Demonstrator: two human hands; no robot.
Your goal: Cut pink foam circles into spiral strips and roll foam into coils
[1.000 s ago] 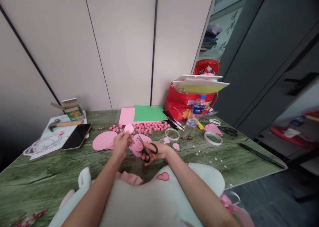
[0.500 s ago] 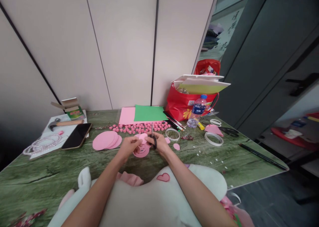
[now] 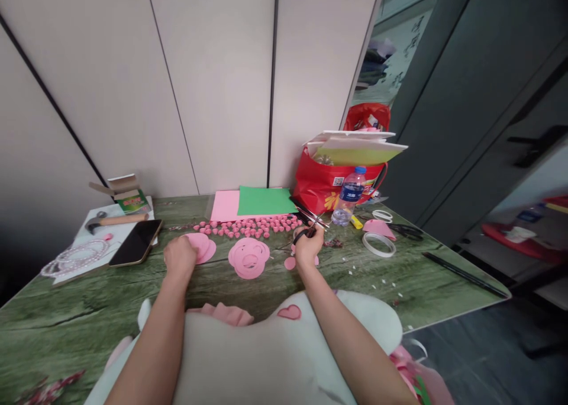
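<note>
My left hand point(image 3: 180, 256) is closed at the left edge of the overlapping pink paper circles point(image 3: 205, 248), its fingertips over the paper. Scissors point(image 3: 316, 221) are in my right hand point(image 3: 309, 245), blades pointing up and away from me. Between my hands lies a pink paper piece with cut slits point(image 3: 248, 258), flat on the table. Beside my right hand is a small pink paper disc point(image 3: 290, 263), with another partly covered by the hand.
Pink beads point(image 3: 248, 226) lie in front of green paper point(image 3: 266, 201). A phone point(image 3: 136, 243) and hammer point(image 3: 119, 219) are at left. A bottle point(image 3: 348, 198), red bag point(image 3: 310, 183), tape roll point(image 3: 378, 245) and dark pencil point(image 3: 465, 275) are at right.
My left hand has moved left from the middle to the pink circles. My right hand has moved right with the scissors. The small round pink piece held between them has left the middle.
</note>
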